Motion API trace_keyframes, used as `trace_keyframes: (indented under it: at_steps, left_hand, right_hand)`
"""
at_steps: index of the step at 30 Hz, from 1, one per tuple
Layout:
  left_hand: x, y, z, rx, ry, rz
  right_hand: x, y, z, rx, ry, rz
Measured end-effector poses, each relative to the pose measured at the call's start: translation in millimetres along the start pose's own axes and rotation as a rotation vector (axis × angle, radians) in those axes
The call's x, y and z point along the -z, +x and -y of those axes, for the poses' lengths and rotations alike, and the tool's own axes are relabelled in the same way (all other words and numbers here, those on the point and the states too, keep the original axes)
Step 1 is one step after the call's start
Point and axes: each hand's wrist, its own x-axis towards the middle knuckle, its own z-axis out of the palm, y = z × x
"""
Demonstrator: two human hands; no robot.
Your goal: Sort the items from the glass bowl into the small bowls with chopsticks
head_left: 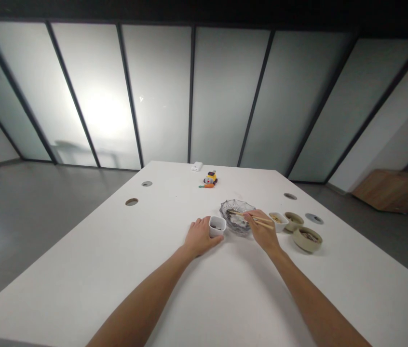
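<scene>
My left hand (199,236) is curled round a small white square cup (217,225) on the white table (117,270). My right hand (262,231) grips a pair of wooden chopsticks (258,219), whose tips reach into a clear glass bowl (236,216) just right of the cup. Small dark pieces lie in the glass bowl and in the cup.
To the right of my right hand stand a small white dish (278,220) and two beige bowls (293,220) (307,238). A yellow toy (210,180) and a white box (197,166) lie farther back. Round cable holes (131,202) dot the table. Frosted glass panels stand behind.
</scene>
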Motion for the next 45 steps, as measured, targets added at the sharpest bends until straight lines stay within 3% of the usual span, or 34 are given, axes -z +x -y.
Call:
trace_keyframes:
  at_steps: [5,10,16,20,23,26,32,37,45]
  left_hand:
    - [-1.3,1,1,0.013,0.015,0.007]
    - [2.4,0,-2,0.010,0.016,0.007]
    - [6.8,-1,-6,0.020,0.025,0.014]
    - [7.5,-2,-6,0.017,0.016,0.019]
    - [8.9,-2,-7,0.023,0.017,0.021]
    - [10.1,-2,-8,0.029,0.014,0.028]
    - [4.8,-1,-4,0.034,0.012,0.032]
    - [-1.4,1,1,0.010,0.001,0.001]
    - [0.6,0,-1,0.009,-0.001,0.006]
  right_hand:
    - [5,-4,-7,-0.012,-0.077,-0.091]
    - [11,-8,-8,-0.121,-0.047,-0.190]
    - [11,-7,7,-0.382,0.521,-0.232]
    - [15,-9,20,-0.425,0.642,-0.172]
    - [18,-10,24,-0.407,0.595,-0.091]
    - [20,-10,22,-0.355,0.481,-0.089]
    - [20,-9,12,-0.115,0.003,-0.144]
    - [2,-11,11,0.004,0.038,-0.023]
    - [-12,-11,5,0.002,0.071,0.029]
